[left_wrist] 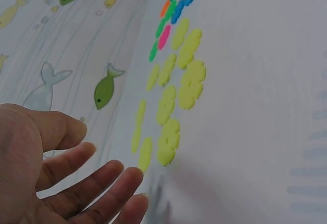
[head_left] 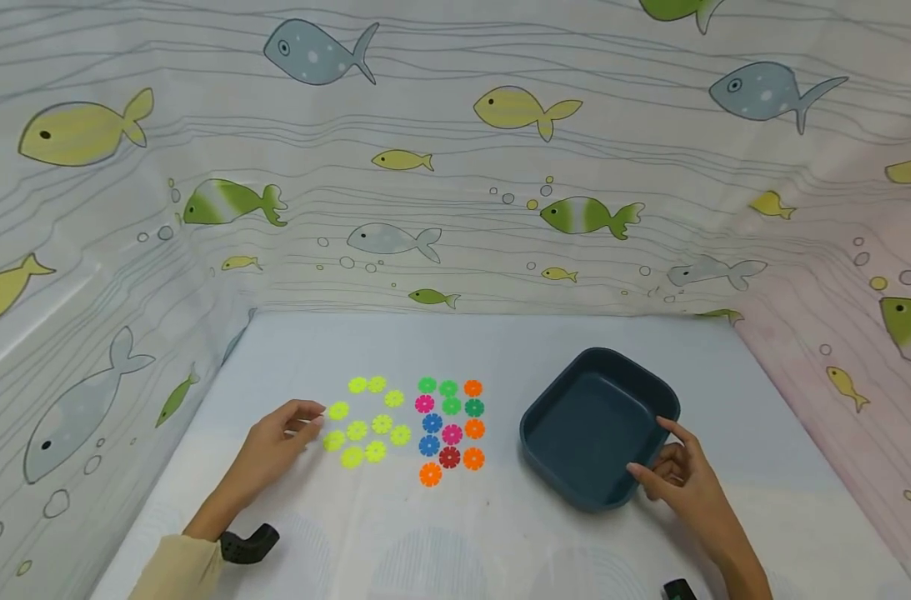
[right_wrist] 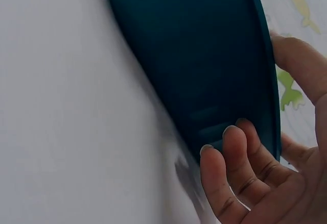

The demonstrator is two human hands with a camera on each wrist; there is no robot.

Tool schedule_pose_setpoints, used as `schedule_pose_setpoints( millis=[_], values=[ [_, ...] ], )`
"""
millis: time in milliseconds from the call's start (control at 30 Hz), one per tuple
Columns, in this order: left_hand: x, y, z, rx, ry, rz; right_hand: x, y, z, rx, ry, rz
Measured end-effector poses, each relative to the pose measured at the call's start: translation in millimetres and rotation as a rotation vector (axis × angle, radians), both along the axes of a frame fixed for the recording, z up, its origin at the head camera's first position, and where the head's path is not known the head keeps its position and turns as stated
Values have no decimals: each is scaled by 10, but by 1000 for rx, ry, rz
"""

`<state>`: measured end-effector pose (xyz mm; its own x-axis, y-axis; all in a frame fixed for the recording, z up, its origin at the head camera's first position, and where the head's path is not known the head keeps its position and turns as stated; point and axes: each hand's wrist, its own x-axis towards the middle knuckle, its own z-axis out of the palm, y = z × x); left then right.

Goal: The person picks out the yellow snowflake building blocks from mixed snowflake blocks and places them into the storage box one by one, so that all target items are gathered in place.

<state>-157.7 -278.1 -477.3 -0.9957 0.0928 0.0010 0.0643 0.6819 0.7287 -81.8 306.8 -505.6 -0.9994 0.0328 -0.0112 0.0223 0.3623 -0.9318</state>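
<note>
A dark blue rectangular plastic basin [head_left: 592, 429] with rounded corners sits on the right side of the table. My right hand [head_left: 683, 483] grips its near right corner, thumb and forefinger at the rim; in the right wrist view, the other fingers [right_wrist: 236, 147] lie against the outer wall [right_wrist: 199, 55]. On the left, several yellow flower-shaped discs [head_left: 357, 430] lie flat and loosely spread. Beside their left edge my left hand [head_left: 275, 442] hovers with loosely bent fingers, holding nothing. The left wrist view shows its fingertips near the closest yellow disc [left_wrist: 168, 141].
Between the yellow discs and the basin lie several more flower-shaped discs in green, orange, pink, blue and dark red [head_left: 449, 457], in rough columns. A fish-printed sheet [head_left: 485, 175] walls the white table [head_left: 500, 542] at the back and both sides.
</note>
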Motion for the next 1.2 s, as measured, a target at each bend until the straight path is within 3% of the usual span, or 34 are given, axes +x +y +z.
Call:
schedule_pose_setpoints(
  millis=[300,600,867,1200],
  values=[
    [-24,-49,-37,0,-9,-3,18,-9,-3,-58,-46,-23],
    [-43,-31,-60,-28,-16,-50,23,48,-4,-25,-9,-19],
    [-69,-2,-136,-109,1,-67,27,31,5,-42,-9,-16],
    [-86,19,-182,-143,23,-96,13,-7,13,-63,-4,9]
  ],
)
